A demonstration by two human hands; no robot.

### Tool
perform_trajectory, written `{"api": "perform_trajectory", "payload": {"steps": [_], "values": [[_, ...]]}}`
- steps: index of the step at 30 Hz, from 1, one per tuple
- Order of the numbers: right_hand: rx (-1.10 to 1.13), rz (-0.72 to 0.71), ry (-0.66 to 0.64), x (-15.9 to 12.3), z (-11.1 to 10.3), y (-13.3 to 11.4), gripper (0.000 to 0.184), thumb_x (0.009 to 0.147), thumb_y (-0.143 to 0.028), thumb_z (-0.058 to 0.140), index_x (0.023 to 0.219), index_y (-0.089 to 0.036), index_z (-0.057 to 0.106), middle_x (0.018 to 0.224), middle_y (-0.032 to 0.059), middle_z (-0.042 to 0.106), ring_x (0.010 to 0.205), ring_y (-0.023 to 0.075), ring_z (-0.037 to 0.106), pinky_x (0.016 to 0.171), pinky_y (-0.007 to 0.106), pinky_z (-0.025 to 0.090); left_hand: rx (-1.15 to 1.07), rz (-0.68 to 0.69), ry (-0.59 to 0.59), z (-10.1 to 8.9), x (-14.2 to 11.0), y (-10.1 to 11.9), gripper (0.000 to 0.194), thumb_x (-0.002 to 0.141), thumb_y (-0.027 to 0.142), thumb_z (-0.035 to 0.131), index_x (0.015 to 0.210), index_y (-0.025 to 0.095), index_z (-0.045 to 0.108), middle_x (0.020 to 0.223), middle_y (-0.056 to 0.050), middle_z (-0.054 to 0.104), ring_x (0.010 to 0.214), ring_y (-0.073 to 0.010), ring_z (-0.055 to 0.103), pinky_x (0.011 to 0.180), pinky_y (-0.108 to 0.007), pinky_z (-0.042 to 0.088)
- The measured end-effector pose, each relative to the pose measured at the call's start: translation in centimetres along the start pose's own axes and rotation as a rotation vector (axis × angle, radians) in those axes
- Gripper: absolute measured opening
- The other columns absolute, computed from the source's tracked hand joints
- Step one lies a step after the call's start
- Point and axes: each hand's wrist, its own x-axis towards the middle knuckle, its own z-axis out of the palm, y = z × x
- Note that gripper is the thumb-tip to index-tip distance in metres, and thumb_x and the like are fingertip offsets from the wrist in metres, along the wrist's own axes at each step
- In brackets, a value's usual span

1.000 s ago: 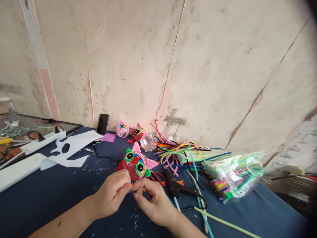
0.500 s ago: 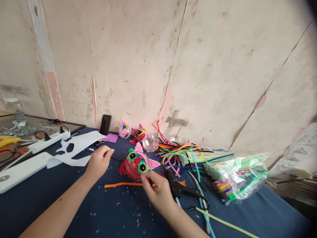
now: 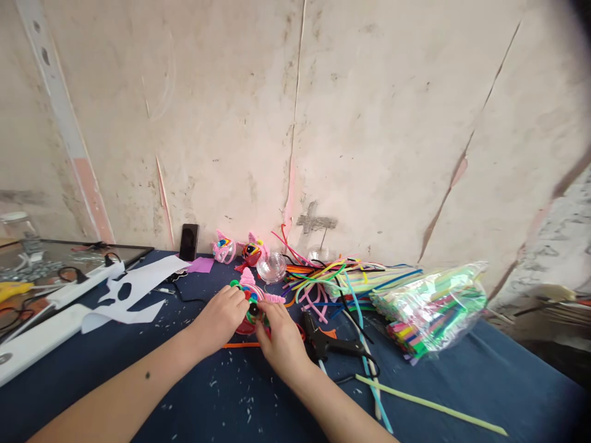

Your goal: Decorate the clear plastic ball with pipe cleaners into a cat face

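In the middle of the blue-covered table sits a decorated clear ball [image 3: 248,278] with pink pipe-cleaner ears, green-rimmed eyes and red trim. My left hand [image 3: 226,314] is closed against its left side, covering one eye and much of the front. My right hand [image 3: 282,337] presses its curled fingers to the right side, beside the other eye. Both hands hide most of the ball, and any small piece between the fingers is hidden. Just under the ball lies an orange pipe cleaner [image 3: 241,345]. To the right of my right hand rests a black glue gun [image 3: 330,343].
Behind stand two similar pink figures [image 3: 224,248] and a clear plastic shell [image 3: 271,268]. Loose pipe cleaners [image 3: 341,277] and a plastic bag of them [image 3: 434,311] lie right. Cut white paper [image 3: 138,286], a phone [image 3: 189,242] and a power strip [image 3: 85,283] are left.
My left hand has moved right, from beside the ball onto it. My right hand has shifted slightly up and left against it. The camera view has turned a little to the right.
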Motion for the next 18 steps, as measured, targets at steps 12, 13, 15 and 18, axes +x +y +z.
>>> {"api": "perform_trajectory", "payload": {"steps": [12,13,15,18], "values": [[-0.016,0.056,-0.001,0.0,0.0,0.9,0.027,0.079,-0.011,0.049,0.104,-0.015,0.059,0.098,0.012,0.066,0.092,0.0251,0.06,0.08,0.04,0.052,-0.144,-0.747,0.377,-3.5,-8.6,-5.8,0.015,0.086,0.028,0.041,0.079,0.02,0.052,0.079,-0.005,0.06,0.078,-0.0192,0.057,0.073,-0.029,0.046],[-0.005,0.058,0.003,0.0,0.0,1.0,0.028,0.079,-0.011,0.048,0.104,-0.015,0.059,0.098,0.0121,0.066,0.092,0.0249,0.061,0.081,0.039,0.052,-0.112,-0.868,0.346,-4.0,-9.9,-6.7,0.015,0.085,0.029,0.042,0.079,0.02,0.052,0.08,-0.005,0.06,0.08,-0.0197,0.058,0.074,-0.029,0.045],[0.013,0.059,0.01,-0.1,0.1,1.3,0.028,0.079,-0.011,0.048,0.104,-0.016,0.059,0.098,0.012,0.066,0.091,0.0244,0.061,0.081,0.038,0.052,-0.064,-1.052,0.273,-5.0,-12.2,-8.2,0.013,0.082,0.028,0.042,0.081,0.019,0.051,0.082,-0.004,0.061,0.079,-0.0192,0.058,0.072,-0.028,0.045],[0.019,0.059,0.014,-0.1,0.2,1.8,0.029,0.078,-0.013,0.048,0.105,-0.016,0.059,0.098,0.0122,0.066,0.093,0.0248,0.062,0.082,0.039,0.051,-0.011,-1.198,0.245,-6.5,-15.2,-10.0,0.01,0.08,0.026,0.044,0.08,0.018,0.052,0.076,-0.001,0.058,0.072,-0.0168,0.056,0.067,-0.024,0.042]]}}
